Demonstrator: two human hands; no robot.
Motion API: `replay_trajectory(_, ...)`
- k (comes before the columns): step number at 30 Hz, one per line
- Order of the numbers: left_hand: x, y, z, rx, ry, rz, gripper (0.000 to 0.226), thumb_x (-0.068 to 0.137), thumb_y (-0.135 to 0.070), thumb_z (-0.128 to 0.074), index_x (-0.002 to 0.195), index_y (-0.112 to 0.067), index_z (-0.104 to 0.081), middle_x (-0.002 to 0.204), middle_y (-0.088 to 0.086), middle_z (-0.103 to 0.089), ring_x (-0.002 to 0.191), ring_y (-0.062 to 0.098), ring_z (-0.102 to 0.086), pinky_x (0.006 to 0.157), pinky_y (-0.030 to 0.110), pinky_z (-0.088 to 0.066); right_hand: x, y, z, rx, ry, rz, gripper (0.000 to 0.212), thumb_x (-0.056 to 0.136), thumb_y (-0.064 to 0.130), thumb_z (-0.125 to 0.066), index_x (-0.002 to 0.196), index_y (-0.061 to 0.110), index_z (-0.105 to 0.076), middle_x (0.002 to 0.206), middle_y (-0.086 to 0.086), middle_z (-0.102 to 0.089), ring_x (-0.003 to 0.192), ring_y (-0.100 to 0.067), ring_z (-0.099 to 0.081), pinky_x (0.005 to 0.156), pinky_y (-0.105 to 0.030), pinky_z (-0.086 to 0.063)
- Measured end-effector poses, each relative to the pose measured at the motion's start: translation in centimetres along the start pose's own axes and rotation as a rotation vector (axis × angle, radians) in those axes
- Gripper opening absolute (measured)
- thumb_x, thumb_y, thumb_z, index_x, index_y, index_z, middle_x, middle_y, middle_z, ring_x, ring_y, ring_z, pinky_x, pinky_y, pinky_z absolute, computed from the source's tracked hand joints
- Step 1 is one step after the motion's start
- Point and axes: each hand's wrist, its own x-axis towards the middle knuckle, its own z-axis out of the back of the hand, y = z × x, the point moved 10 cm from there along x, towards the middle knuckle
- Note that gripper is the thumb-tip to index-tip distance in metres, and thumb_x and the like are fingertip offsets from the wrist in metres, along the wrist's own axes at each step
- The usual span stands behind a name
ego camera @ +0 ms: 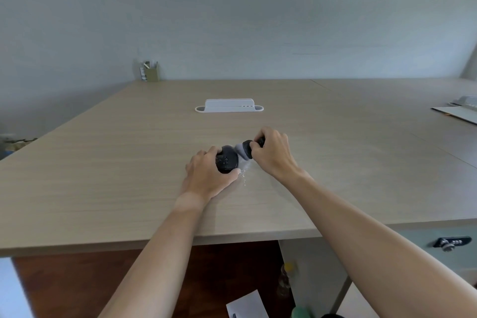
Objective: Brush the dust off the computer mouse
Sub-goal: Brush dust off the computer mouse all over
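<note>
A black computer mouse [227, 160] lies on the wooden desk [129, 162] near the middle. My left hand [206, 175] grips it from the left side, thumb at its near edge. My right hand [273, 155] holds a short black brush [246, 150] by its handle; the grey bristles touch the mouse's right side. A few pale specks of dust [244, 178] lie on the desk just in front of the mouse.
A white cable outlet tray [229, 106] sits farther back on the desk. A pen holder [149, 71] stands at the back left against the wall. Papers [459, 113] lie at the right edge. Below the desk are a drawer lock [450, 242] and a bottle [285, 279].
</note>
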Motion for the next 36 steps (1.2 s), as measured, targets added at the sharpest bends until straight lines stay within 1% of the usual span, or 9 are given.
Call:
replay_trajectory(3, -0.2, -0.8, 0.4, 0.101, -0.042, -0.062, 0.063, 0.061, -0.057, -0.068, 0.117, -0.031, -0.055, 0.114, -0.005, -0.057, 0.112, 0.024, -0.05, 0.094, 0.039, -0.039, -0.3, 1.4, -0.2, 0.046, 0.039, 0.062, 0.008, 0.083, 0.008, -0.059, 0.079, 0.003, -0.064, 0.075, -0.004, -0.066, 0.068, -0.016, -0.053, 0.055, -0.02, -0.041)
replay_trajectory(5, -0.4, -1.5, 0.2, 0.114, -0.01, -0.132, 0.062, 0.065, -0.052, -0.065, 0.123, -0.038, -0.048, 0.127, -0.014, -0.052, 0.118, 0.022, -0.046, 0.096, 0.039, -0.035, -0.6, 2.1, -0.9, 0.024, 0.092, 0.09, 0.007, 0.082, 0.007, -0.06, 0.078, 0.003, -0.063, 0.076, -0.003, -0.064, 0.071, -0.018, -0.054, 0.056, -0.022, -0.041)
replay_trajectory(9, -0.5, -1.7, -0.7, 0.083, 0.091, -0.188, 0.049, 0.075, -0.039, -0.055, 0.122, -0.04, -0.044, 0.118, -0.018, -0.057, 0.115, 0.021, -0.045, 0.094, 0.036, -0.03, -0.5, 1.9, -0.5, -0.066, 0.025, 0.046, 0.006, 0.082, 0.01, -0.052, 0.077, 0.007, -0.053, 0.073, -0.007, -0.059, 0.071, -0.029, -0.054, 0.056, -0.039, -0.043)
replay_trajectory(14, -0.2, -1.4, -0.6, 0.125, 0.041, -0.165, 0.044, 0.075, -0.04, -0.059, 0.117, -0.03, -0.051, 0.124, -0.009, -0.053, 0.121, 0.022, -0.043, 0.099, 0.035, -0.03, -0.6, 3.0, -0.8, 0.004, 0.062, 0.106, 0.007, 0.082, 0.007, -0.058, 0.078, 0.002, -0.061, 0.072, -0.002, -0.062, 0.07, -0.02, -0.052, 0.054, -0.027, -0.039)
replay_trajectory(19, -0.4, -2.2, -0.5, 0.124, 0.046, -0.232, 0.052, 0.074, -0.039, -0.057, 0.124, -0.033, -0.045, 0.131, -0.012, -0.051, 0.124, 0.021, -0.039, 0.1, 0.036, -0.028, -0.3, 1.1, 0.0, -0.058, 0.007, 0.009, 0.007, 0.082, 0.011, -0.052, 0.077, 0.006, -0.054, 0.072, -0.006, -0.059, 0.067, -0.025, -0.052, 0.055, -0.038, -0.043)
replay_trajectory(22, -0.5, -2.3, -0.9, 0.067, 0.121, -0.232, 0.051, 0.072, -0.034, -0.053, 0.121, -0.037, -0.042, 0.117, -0.017, -0.056, 0.119, 0.017, -0.043, 0.099, 0.035, -0.03, -0.5, 1.3, 0.2, 0.02, -0.005, 0.026, 0.009, 0.081, 0.009, -0.055, 0.075, 0.004, -0.061, 0.071, -0.005, -0.064, 0.068, -0.02, -0.055, 0.057, -0.033, -0.044)
replay_trajectory(25, -0.1, -1.8, -1.0, -0.022, 0.132, -0.218, 0.042, 0.068, -0.034, -0.052, 0.109, -0.04, -0.045, 0.111, -0.028, -0.056, 0.113, 0.018, -0.051, 0.099, 0.042, -0.039, -0.8, 1.7, -0.8, 0.039, 0.085, 0.045, 0.01, 0.08, 0.007, -0.059, 0.071, 0.006, -0.063, 0.067, 0.002, -0.063, 0.064, -0.012, -0.053, 0.051, -0.018, -0.04)
replay_trajectory(30, -0.1, -1.7, -1.0, 0.037, 0.101, -0.226, 0.057, 0.071, -0.039, -0.053, 0.128, -0.038, -0.047, 0.129, -0.014, -0.052, 0.12, 0.021, -0.047, 0.101, 0.038, -0.037, -0.3, 0.8, -0.5, -0.019, 0.005, -0.003, 0.009, 0.079, 0.01, -0.054, 0.075, 0.003, -0.059, 0.073, -0.01, -0.065, 0.071, -0.028, -0.057, 0.058, -0.041, -0.048)
replay_trajectory(36, -0.1, -2.1, -0.4, 0.108, 0.037, -0.237, 0.046, 0.067, -0.051, -0.059, 0.11, -0.033, -0.056, 0.118, -0.013, -0.047, 0.113, 0.02, -0.043, 0.095, 0.034, -0.034, -0.7, 2.1, -0.4, 0.052, 0.049, 0.054, 0.008, 0.077, 0.005, -0.06, 0.071, 0.003, -0.064, 0.069, -0.004, -0.065, 0.065, -0.018, -0.053, 0.054, -0.027, -0.04)
